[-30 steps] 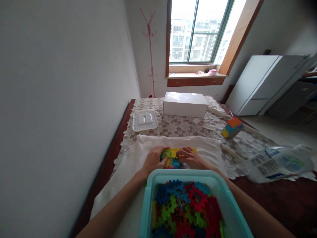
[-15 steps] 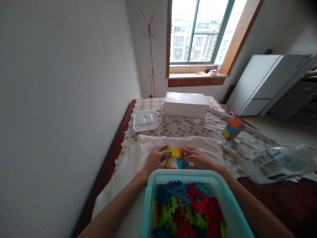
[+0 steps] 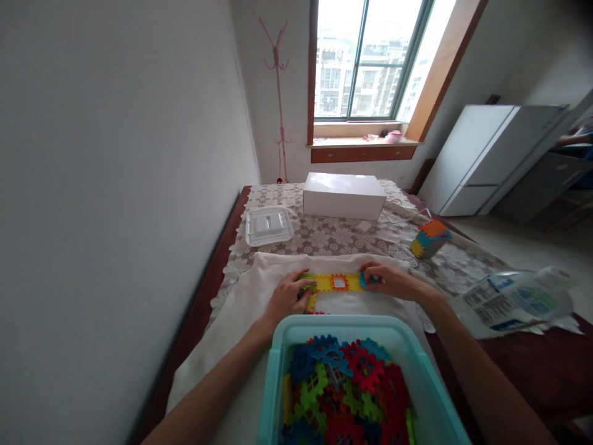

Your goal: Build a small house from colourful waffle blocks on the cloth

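A row of interlocking plastic building tiles lies on the white cloth (image 3: pixel 245 315): a green tile at the left end, then a yellow tile (image 3: pixel 323 282), an orange-framed tile (image 3: pixel 340 282), another yellow tile and a blue tile (image 3: pixel 365 280) at the right. My left hand (image 3: pixel 288 296) is closed on the green tile (image 3: pixel 307 283). Below it another yellow tile (image 3: pixel 311 303) extends toward me, its lower end hidden behind the bin. My right hand (image 3: pixel 390 282) has its fingers closed on the blue tile, partly covering it.
A turquoise bin (image 3: pixel 340 322) full of gear-edged pieces (image 3: pixel 343 389) stands directly before me. Farther back are a clear lid (image 3: pixel 269 226), a white box (image 3: pixel 343 196) and a multicoloured tile cube (image 3: pixel 430 238). At right lies a large plastic bottle (image 3: pixel 514 303).
My right hand has moved right with the blue tile. The row now stretches out straight, showing the orange-framed tile and second yellow tile. My left hand stays at the green end.
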The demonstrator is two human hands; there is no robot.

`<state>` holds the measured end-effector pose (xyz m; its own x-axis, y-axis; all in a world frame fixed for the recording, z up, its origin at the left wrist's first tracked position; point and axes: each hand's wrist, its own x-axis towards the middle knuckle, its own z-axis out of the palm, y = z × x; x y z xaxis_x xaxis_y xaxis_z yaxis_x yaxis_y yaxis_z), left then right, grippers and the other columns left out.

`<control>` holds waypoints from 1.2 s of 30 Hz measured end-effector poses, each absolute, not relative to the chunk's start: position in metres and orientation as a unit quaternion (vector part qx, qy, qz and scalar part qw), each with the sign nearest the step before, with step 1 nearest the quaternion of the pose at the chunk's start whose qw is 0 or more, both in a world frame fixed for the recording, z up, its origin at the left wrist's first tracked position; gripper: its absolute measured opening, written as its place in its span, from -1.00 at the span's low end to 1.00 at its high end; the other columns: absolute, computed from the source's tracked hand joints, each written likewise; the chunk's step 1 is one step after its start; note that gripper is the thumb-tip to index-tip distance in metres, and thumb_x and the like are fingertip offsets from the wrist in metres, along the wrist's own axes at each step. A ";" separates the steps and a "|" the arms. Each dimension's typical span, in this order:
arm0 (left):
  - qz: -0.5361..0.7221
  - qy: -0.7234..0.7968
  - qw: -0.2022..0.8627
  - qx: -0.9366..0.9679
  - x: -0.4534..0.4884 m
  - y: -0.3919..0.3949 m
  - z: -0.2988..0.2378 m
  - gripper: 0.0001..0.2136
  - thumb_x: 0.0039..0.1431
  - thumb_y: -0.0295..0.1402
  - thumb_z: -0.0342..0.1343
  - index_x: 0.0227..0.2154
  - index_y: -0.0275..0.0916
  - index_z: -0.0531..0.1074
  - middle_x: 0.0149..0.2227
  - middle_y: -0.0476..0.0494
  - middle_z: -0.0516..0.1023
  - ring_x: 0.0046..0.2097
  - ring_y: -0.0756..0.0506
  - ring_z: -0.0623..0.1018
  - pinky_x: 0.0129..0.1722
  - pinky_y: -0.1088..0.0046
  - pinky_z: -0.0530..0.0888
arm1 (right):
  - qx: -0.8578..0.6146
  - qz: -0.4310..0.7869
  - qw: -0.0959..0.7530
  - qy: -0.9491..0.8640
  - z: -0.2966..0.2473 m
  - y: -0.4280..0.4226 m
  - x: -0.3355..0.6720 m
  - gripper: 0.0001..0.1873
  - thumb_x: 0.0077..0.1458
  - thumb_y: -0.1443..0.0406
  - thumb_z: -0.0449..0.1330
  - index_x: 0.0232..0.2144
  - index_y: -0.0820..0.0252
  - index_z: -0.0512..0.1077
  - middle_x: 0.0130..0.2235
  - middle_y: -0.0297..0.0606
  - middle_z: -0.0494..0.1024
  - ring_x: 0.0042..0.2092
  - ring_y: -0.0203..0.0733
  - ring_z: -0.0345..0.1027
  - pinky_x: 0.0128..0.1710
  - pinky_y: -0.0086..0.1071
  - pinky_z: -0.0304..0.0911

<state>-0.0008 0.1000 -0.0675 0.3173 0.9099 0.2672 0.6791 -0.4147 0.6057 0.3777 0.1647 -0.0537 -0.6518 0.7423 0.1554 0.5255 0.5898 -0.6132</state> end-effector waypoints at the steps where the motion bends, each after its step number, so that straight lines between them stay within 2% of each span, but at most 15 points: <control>1: 0.298 0.505 0.194 0.786 -0.001 0.100 -0.068 -0.69 0.41 -0.49 0.27 0.08 -0.13 0.80 0.42 -0.32 0.62 0.44 -0.39 0.61 0.54 -0.11 0.50 | -0.370 0.272 0.183 -0.869 -0.058 0.166 0.379 -0.96 0.30 0.25 0.34 -0.24 0.05 0.62 0.13 -0.10 0.69 0.09 0.06 0.62 0.16 -0.06 0.59; 2: 0.301 0.506 0.192 0.785 -0.001 0.101 -0.068 -0.69 0.41 -0.50 0.27 0.08 -0.14 0.80 0.43 -0.33 0.61 0.46 -0.41 0.59 0.55 -0.13 0.48 | -0.378 0.273 0.172 -0.867 -0.062 0.167 0.381 -0.94 0.25 0.29 0.35 -0.20 0.05 0.62 0.09 -0.12 0.69 0.08 0.08 0.61 0.17 -0.03 0.58; 4: 0.306 0.511 0.187 0.781 -0.002 0.101 -0.068 -0.68 0.39 -0.50 0.28 0.11 -0.17 0.78 0.44 -0.35 0.59 0.48 -0.43 0.56 0.56 -0.17 0.46 | -0.399 0.272 0.176 -0.858 -0.067 0.167 0.382 -0.69 0.16 0.33 0.35 -0.02 0.06 0.62 0.08 -0.13 0.69 0.11 0.11 0.60 0.24 0.02 0.57; 6: 0.311 0.518 0.181 0.776 -0.002 0.102 -0.069 -0.66 0.38 -0.50 0.28 0.14 -0.21 0.75 0.44 -0.38 0.59 0.47 -0.43 0.56 0.56 -0.20 0.46 | -0.414 0.275 0.192 -0.846 -0.070 0.167 0.384 -0.48 0.12 0.36 0.33 0.15 0.07 0.59 0.15 -0.10 0.68 0.18 0.13 0.59 0.32 0.04 0.53; 8: 0.318 0.522 0.175 0.772 -0.002 0.101 -0.070 -0.64 0.37 -0.49 0.27 0.17 -0.25 0.72 0.42 -0.41 0.60 0.46 -0.43 0.58 0.55 -0.20 0.47 | -0.418 0.280 0.194 -0.842 -0.072 0.167 0.387 -0.42 0.09 0.39 0.31 0.19 0.06 0.60 0.22 -0.09 0.66 0.24 0.13 0.57 0.41 0.02 0.47; 11: 0.328 0.524 0.172 0.767 -0.002 0.102 -0.072 -0.62 0.36 -0.48 0.27 0.20 -0.26 0.68 0.40 -0.42 0.62 0.44 -0.41 0.59 0.54 -0.20 0.48 | -0.420 0.282 0.179 -0.844 -0.071 0.167 0.391 -0.42 0.08 0.40 0.28 0.16 0.03 0.63 0.23 -0.12 0.65 0.25 0.11 0.55 0.44 -0.01 0.44; 17: 0.337 0.531 0.187 0.755 -0.003 0.104 -0.072 -0.61 0.32 -0.45 0.29 0.18 -0.26 0.68 0.30 -0.40 0.70 0.43 -0.42 0.60 0.56 -0.18 0.46 | -0.434 0.273 0.132 -0.848 -0.064 0.168 0.387 -0.43 0.11 0.37 0.35 0.20 0.06 0.62 0.24 -0.08 0.63 0.30 0.13 0.51 0.46 0.03 0.40; 23: 0.331 0.559 0.217 0.729 -0.003 0.104 -0.069 -0.56 0.29 -0.43 0.31 0.22 -0.33 0.65 0.30 -0.47 0.68 0.44 -0.45 0.58 0.56 -0.17 0.44 | -0.441 0.269 0.155 -0.842 -0.072 0.169 0.382 -0.42 0.07 0.39 0.38 0.17 0.03 0.67 0.24 -0.08 0.64 0.29 0.20 0.54 0.46 0.10 0.41; 27: 0.353 0.556 0.235 0.715 -0.003 0.103 -0.066 -0.54 0.24 -0.44 0.34 0.20 -0.28 0.66 0.27 -0.41 0.70 0.40 -0.42 0.62 0.54 -0.11 0.47 | -0.436 0.234 0.158 -0.855 -0.074 0.167 0.384 -0.43 0.06 0.40 0.37 0.14 0.02 0.68 0.21 -0.07 0.66 0.26 0.21 0.57 0.41 0.07 0.45; 29: 0.373 0.555 0.253 0.699 -0.003 0.104 -0.064 -0.53 0.25 -0.42 0.34 0.23 -0.25 0.64 0.27 -0.38 0.71 0.35 -0.41 0.65 0.50 -0.10 0.51 | -0.438 0.187 0.153 -0.866 -0.069 0.162 0.380 -0.43 0.06 0.40 0.37 0.15 0.05 0.65 0.23 -0.05 0.66 0.26 0.23 0.55 0.39 0.12 0.44; 31: 0.394 0.558 0.279 0.675 -0.004 0.105 -0.064 -0.54 0.33 -0.36 0.30 0.27 -0.24 0.61 0.29 -0.36 0.71 0.32 -0.39 0.68 0.45 -0.11 0.54 | -0.428 0.143 0.173 -0.875 -0.063 0.154 0.367 -0.41 0.13 0.37 0.38 0.22 0.05 0.60 0.29 -0.02 0.63 0.31 0.25 0.50 0.41 0.19 0.38; 33: 0.411 0.556 0.306 0.655 -0.004 0.106 -0.064 -0.56 0.41 -0.29 0.23 0.30 -0.25 0.59 0.30 -0.37 0.70 0.29 -0.38 0.70 0.43 -0.12 0.55 | -0.386 0.122 0.217 -0.888 -0.061 0.143 0.344 -0.44 0.32 0.30 0.35 0.33 0.04 0.54 0.36 0.00 0.59 0.39 0.21 0.43 0.46 0.19 0.31; 34: 0.418 0.552 0.316 0.648 -0.004 0.106 -0.064 -0.56 0.44 -0.27 0.21 0.29 -0.26 0.59 0.30 -0.38 0.70 0.27 -0.38 0.70 0.42 -0.12 0.56 | -0.354 0.117 0.249 -0.894 -0.063 0.138 0.329 -0.53 0.44 0.26 0.30 0.33 0.03 0.55 0.31 -0.01 0.62 0.35 0.16 0.46 0.44 0.13 0.35; 36: 0.427 0.545 0.325 0.644 -0.004 0.106 -0.064 -0.58 0.43 -0.27 0.19 0.27 -0.26 0.60 0.28 -0.38 0.71 0.26 -0.37 0.70 0.41 -0.12 0.55 | -0.286 0.124 0.261 -0.914 -0.075 0.129 0.298 -0.51 0.56 0.20 0.24 0.44 0.00 0.50 0.32 -0.03 0.65 0.33 0.08 0.50 0.38 0.01 0.42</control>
<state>-0.0044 0.1057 -0.0638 0.0410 0.9799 0.1953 0.4245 -0.1940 0.8844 0.2978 0.1286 -0.0746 -0.7002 0.5876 0.4055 0.4583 0.8054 -0.3758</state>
